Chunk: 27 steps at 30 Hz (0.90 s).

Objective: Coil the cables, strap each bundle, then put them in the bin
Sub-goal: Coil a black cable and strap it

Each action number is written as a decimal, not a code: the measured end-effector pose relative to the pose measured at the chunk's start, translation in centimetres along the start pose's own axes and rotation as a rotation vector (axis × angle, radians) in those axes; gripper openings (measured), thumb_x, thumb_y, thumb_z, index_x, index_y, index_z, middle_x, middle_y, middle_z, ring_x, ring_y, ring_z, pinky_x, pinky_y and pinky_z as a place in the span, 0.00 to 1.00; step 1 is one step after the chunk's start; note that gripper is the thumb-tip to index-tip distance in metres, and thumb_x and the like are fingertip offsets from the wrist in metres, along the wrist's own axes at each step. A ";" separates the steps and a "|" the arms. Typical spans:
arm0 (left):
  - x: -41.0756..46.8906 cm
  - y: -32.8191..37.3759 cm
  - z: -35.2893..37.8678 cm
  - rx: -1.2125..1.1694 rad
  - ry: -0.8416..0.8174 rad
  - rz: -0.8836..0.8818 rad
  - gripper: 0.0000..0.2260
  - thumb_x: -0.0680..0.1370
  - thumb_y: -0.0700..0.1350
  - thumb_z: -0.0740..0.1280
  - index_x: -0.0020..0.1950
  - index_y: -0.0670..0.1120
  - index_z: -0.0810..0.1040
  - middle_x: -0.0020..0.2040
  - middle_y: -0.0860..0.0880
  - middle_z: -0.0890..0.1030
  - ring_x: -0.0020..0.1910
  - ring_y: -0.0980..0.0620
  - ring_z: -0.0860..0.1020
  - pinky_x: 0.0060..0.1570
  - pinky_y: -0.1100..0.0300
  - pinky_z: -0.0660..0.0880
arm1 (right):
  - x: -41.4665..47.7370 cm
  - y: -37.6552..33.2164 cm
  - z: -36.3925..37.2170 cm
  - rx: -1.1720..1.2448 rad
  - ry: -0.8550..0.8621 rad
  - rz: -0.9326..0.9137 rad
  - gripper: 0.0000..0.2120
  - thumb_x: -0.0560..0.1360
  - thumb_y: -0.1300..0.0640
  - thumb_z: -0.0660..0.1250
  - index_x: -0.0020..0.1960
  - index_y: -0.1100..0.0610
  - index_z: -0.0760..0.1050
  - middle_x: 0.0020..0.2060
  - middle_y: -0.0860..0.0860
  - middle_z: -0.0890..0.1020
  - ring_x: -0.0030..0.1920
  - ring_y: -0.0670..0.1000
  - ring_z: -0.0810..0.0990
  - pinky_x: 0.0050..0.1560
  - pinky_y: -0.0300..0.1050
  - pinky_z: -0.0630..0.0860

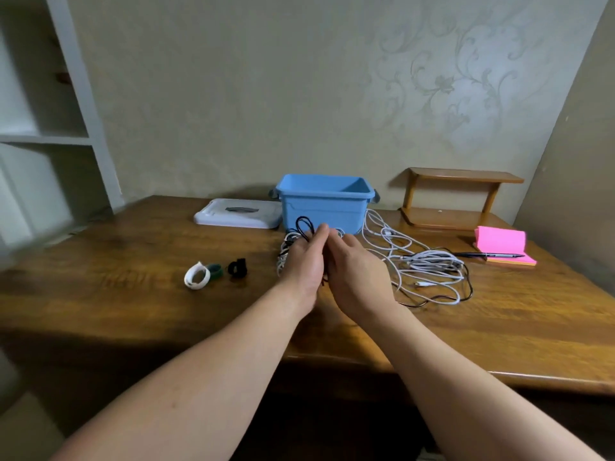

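Head view: left hand (pixel 304 261), right hand (pixel 357 274) pinch black cable (pixel 304 223) above wooden desk (pixel 133 294); blue bin (pixel 321 207) near papered wall (pixel 233 94).

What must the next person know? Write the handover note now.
Left hand grips loops of the thin black cable; right hand is against it, grip hidden.
Loose white cables lie tangled on the wooden table, right of the hands.
White looped strap, green strap and black strap lie unused to the left.
Open blue plastic bin stands behind the hands.
Done: black coil begun. Left: finish coiling, strap all bundles, bin them.
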<state>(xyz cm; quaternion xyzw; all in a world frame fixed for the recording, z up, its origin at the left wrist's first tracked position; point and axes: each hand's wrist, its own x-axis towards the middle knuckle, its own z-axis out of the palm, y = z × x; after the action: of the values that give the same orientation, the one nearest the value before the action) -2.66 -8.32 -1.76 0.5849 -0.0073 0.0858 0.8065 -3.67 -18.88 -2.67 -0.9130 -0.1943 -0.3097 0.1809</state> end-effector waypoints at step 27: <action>-0.1 1.5 -2.0 1.107 -0.524 0.181 0.09 0.81 0.42 0.68 0.59 0.52 0.74 0.47 0.50 0.82 0.45 0.49 0.80 0.43 0.55 0.75 | 0.9 4.2 -3.1 0.332 -0.309 0.179 0.05 0.79 0.48 0.75 0.51 0.48 0.85 0.41 0.44 0.86 0.42 0.48 0.83 0.42 0.50 0.80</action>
<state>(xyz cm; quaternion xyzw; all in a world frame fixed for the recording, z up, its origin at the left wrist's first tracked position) -3.18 -5.97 -0.98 0.9152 -0.2092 -0.0016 0.3444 -2.58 -23.67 -0.67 -0.9209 -0.1861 -0.1128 0.3235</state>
